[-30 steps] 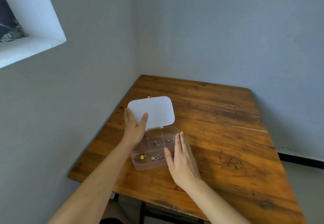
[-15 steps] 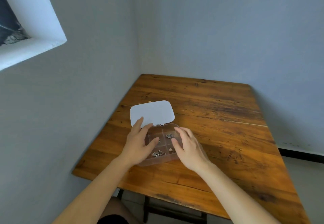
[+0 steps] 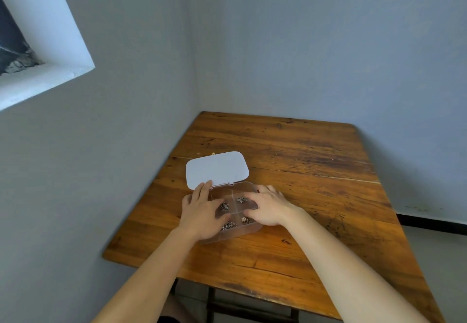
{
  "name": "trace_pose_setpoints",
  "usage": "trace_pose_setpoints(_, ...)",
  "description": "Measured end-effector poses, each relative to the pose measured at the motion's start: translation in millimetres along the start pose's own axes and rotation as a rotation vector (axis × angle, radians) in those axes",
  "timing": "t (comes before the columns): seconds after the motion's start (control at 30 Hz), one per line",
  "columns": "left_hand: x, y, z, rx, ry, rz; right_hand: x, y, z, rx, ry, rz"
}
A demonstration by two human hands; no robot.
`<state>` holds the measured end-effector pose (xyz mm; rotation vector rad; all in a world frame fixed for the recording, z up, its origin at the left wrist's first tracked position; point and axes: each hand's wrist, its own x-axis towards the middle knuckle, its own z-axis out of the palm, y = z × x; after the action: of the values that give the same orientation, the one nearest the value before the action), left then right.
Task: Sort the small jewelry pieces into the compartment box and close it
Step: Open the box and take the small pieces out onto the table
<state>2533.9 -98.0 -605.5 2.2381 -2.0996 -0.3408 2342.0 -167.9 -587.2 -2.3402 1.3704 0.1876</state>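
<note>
A clear plastic compartment box sits near the left side of the wooden table. Its white lid is open and leans back behind it. Small metal jewelry pieces lie in several compartments, one of them by the far divider. My left hand rests on the box's left side, with its thumb over a compartment and a finger touching the lid's hinge edge. My right hand holds the box's right side, fingers over the rim. The left compartments are hidden under my left hand.
A tiny gold piece lies on the table just behind the lid's far edge. Grey walls close off the table at the left and back. A window recess is high on the left wall. The table's front edge is near my forearms.
The lid has dropped from nearly upright to leaning far back. My left hand has left the lid, and both hands have come down onto the box's sides.
</note>
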Motion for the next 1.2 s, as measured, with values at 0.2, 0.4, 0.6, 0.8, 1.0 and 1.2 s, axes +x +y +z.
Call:
trace_pose_setpoints(0.2,-1.4,2.8,0.7,-0.09,0.082,-0.031,1.3,-4.5,3.9,0.045,0.04,0.035)
trace_pose_setpoints(0.4,-0.7,2.7,2.0,-0.165,0.133,-0.058,-1.2,-7.7,7.8,0.139,0.053,0.058)
trace_pose_setpoints(0.6,-2.8,1.5,4.8,-0.248,0.192,-0.064,0.0,-9.3,11.1,0.178,0.071,0.077)
trace_pose_setpoints(0.8,-3.2,1.6,4.4,-0.265,0.2,-0.061,0.2,-8.5,3.3,0.07,-0.034,0.051)
trace_pose_setpoints(1.0,-3.0,1.5,7.0,-0.29,0.232,-0.044,0.0,-13.8,2.6,0.089,0.005,0.073)
trace_pose_setpoints(1.2,-4.0,0.1,8.5,-0.305,0.254,-0.047,2.3,-13.3,7.4,0.125,0.05,0.085)
